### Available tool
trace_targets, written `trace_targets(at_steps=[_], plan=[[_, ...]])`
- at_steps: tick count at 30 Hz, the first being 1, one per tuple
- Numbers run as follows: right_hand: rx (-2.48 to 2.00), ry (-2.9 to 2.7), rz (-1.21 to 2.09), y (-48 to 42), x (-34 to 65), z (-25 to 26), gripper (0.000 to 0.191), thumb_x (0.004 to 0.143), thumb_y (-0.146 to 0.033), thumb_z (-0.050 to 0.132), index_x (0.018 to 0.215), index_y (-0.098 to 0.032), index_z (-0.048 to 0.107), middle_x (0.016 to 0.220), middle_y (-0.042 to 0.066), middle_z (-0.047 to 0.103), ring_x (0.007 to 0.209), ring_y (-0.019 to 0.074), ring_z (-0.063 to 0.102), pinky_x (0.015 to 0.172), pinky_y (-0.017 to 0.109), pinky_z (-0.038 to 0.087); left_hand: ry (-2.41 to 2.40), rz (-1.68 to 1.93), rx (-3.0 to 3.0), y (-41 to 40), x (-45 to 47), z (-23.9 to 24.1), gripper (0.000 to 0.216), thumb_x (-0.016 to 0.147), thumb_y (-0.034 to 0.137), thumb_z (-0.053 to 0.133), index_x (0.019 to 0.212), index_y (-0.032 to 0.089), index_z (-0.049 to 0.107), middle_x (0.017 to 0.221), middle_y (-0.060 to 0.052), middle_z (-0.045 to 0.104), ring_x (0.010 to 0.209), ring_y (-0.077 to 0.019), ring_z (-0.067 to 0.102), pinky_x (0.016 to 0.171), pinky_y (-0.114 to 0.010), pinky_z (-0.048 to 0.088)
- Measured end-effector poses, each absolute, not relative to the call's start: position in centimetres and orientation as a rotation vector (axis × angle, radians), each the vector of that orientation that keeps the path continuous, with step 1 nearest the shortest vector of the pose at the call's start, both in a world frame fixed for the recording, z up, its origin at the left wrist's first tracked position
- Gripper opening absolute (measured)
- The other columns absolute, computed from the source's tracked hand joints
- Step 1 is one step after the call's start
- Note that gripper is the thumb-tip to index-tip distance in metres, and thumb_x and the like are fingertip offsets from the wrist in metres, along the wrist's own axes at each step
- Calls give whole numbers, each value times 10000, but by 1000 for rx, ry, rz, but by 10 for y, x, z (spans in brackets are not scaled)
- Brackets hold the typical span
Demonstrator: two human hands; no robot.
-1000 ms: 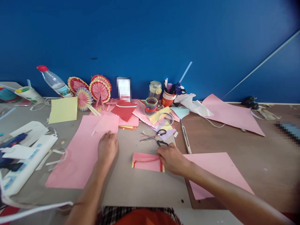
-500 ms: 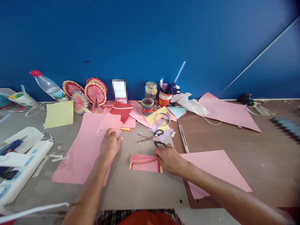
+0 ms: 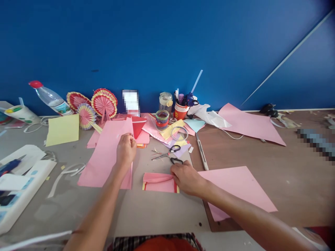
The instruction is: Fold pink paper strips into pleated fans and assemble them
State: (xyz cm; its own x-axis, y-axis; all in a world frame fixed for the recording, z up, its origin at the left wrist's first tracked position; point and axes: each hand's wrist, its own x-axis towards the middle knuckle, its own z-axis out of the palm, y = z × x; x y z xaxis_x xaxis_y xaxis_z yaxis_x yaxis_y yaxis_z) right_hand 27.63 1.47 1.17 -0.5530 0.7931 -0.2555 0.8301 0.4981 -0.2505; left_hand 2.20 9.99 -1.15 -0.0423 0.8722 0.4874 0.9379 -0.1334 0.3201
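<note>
No words or numbers are showing clearly enough to read. The label on the water bottle [image 3: 62, 107] is showing tiny print, but it is looking too small to make out. The red paper cup [image 3: 180, 112] is showing a little yellow mark that is also too small to tell. The card [image 3: 131, 101] by the wall and the strip [image 3: 315, 143] on the right are looking all blurred.
</note>
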Motion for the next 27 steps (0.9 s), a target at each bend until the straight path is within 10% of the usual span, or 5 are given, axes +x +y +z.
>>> trace_targets(at_steps=[13, 27], plan=[[1428, 2568, -546, 16, 274, 19, 120, 810, -101, 445, 832, -144, 555, 854, 77, 632, 678, 157, 524, 721, 302, 285, -1693, -723, -2661, 154, 74, 1, 132, 799, 141, 464, 729, 190, 564, 1088, -102, 638, 1038, -233, 583, 942, -413, 417], [1468, 2660, -514, 12, 278, 7, 148, 790, -80, 433, 819, -159, 554, 853, 47, 631, 677, 144, 527, 723, 301, 283, -1653, -908, -2897, 15, 51, 17, 190, 877, 246, 478, 1016, 209, 602, 1148, -71, 629, 1128, -194, 540, 996, -367, 425]])
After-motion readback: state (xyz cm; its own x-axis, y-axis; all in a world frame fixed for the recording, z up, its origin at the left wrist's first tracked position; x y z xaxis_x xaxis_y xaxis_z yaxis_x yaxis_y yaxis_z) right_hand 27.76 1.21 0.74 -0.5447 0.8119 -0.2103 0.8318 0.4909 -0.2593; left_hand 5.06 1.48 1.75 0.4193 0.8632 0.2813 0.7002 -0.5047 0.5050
